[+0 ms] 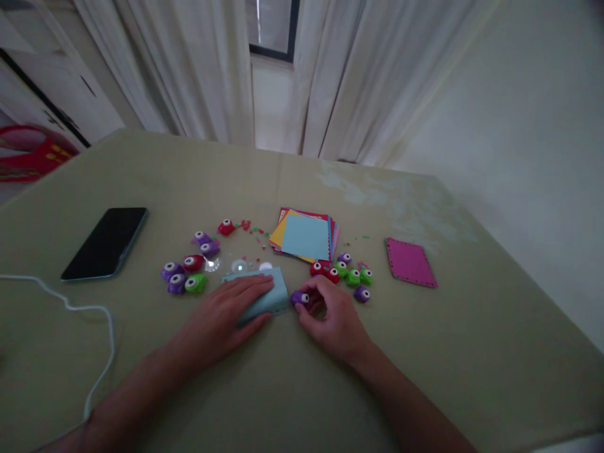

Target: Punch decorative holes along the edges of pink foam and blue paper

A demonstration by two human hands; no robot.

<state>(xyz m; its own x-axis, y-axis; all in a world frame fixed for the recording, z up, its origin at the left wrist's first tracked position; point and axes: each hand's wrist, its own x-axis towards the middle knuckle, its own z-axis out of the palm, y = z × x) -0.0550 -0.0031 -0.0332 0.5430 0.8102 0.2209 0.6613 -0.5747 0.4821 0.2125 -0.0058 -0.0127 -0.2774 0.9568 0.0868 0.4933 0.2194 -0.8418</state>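
My left hand lies flat with fingers stretched over a folded light blue paper, pressing it to the table. Close to the paper's right edge, my right hand pinches a small purple one-eyed toy between thumb and fingers. Beyond the right hand sits a cluster of similar toys in red, green and purple. More of them, purple, red and green, stand left of the paper. Clear round discs lie partly behind the left hand.
A stack of coloured square papers lies behind the hands, with small red and green bits scattered beside it. A magenta square with a dotted edge is at right. On the left are a dark tablet and a white cable.
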